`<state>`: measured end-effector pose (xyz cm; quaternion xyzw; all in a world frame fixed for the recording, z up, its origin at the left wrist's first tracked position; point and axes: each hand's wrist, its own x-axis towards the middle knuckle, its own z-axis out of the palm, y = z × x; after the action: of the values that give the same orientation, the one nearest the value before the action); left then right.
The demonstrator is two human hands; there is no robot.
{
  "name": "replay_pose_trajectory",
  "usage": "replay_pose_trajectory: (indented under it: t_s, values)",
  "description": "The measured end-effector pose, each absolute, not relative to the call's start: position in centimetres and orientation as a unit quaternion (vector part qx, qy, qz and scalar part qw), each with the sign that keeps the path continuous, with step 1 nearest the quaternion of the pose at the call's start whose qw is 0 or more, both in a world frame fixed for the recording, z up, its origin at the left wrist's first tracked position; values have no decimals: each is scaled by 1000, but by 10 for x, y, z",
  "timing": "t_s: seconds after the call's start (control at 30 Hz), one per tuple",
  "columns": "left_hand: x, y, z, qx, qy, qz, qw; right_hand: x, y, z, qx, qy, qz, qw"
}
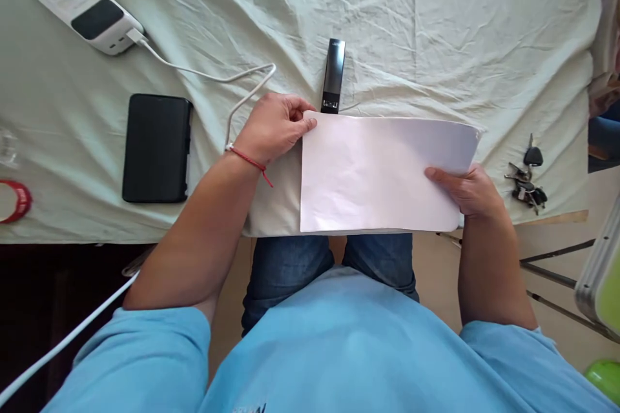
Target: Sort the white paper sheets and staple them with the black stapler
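A white sheet of paper [372, 174] lies lengthwise over the table's front edge, with rounded corners on its right side. My left hand [278, 124] pinches its upper left corner between thumb and fingers. At the right side, my right hand [472, 190] grips the paper, thumb on top and the other fingers hidden beneath. Just behind the paper's top edge is a slim black device [333, 74] with a glossy face; its near end touches or passes under the paper, I cannot tell which.
A pale green cloth [382, 26] covers the table. On the left are a white power bank [82, 3] with a white cable [208, 76], a black-cased tablet or phone [155, 148] and a red tape roll [19, 201]. Keys [527, 184] lie at the right.
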<state>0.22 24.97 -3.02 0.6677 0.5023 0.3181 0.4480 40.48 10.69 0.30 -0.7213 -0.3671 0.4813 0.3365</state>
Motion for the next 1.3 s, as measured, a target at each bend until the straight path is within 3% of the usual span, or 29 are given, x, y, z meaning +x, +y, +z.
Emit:
replay_pose_trajectory:
  t_s: [0.37,0.57,1.07,1.3]
  values:
    - [18,272,-31,666,537,313,413,410,122,19,-752,-328,460,339]
    - [29,261,-41,662,547,364,361,427,160,27,-721,-428,384,387]
    - [25,247,-47,686,530,392,307,440,184,-2,-696,-468,359,410]
    - [21,250,-55,734,426,513,132,441,186,-4,-695,-484,361,390]
